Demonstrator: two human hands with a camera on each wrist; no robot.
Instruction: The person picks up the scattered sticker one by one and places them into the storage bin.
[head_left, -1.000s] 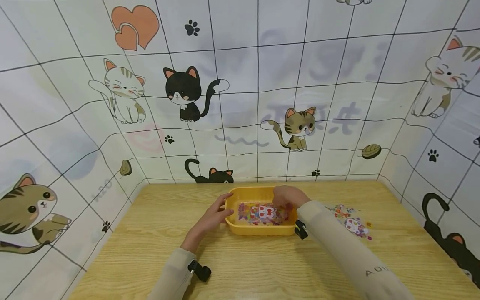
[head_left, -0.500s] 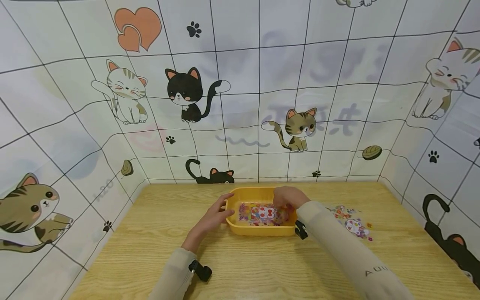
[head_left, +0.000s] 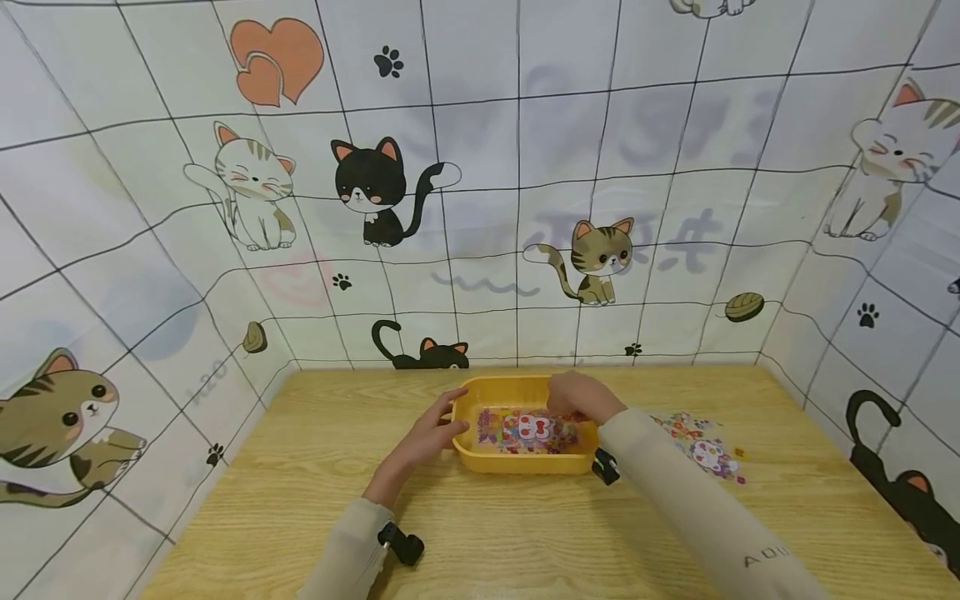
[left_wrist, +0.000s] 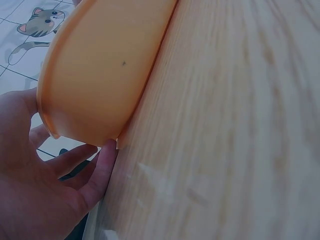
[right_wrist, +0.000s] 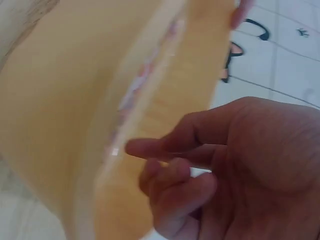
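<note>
In the head view a yellow plastic basin (head_left: 517, 462) stands on the wooden table. My left hand (head_left: 429, 429) grips its left end. The left wrist view shows thumb and fingers of the left hand (left_wrist: 55, 175) about the end of the basin (left_wrist: 110, 65). Inside lies a clear, colourful printed piece (head_left: 528, 429) with a white cartoon face and red bow. My right hand (head_left: 581, 396) reaches over the right end into the basin. In the right wrist view one finger of the right hand (right_wrist: 200, 165) points at the printed piece (right_wrist: 137, 90), others curl loosely; nothing shows held, contact is unclear.
To the right of the basin, partly behind the right sleeve (head_left: 675, 483), a similar clear piece (head_left: 705, 450) with flowers and a white cartoon face lies on the table (head_left: 480, 533). Walls with cat-printed tile covering (head_left: 487, 208) enclose the back and sides.
The right hand and sleeve have shifted very slightly to the right over the basin. The left hand keeps its grip, and the basin and printed pieces stay in place.
</note>
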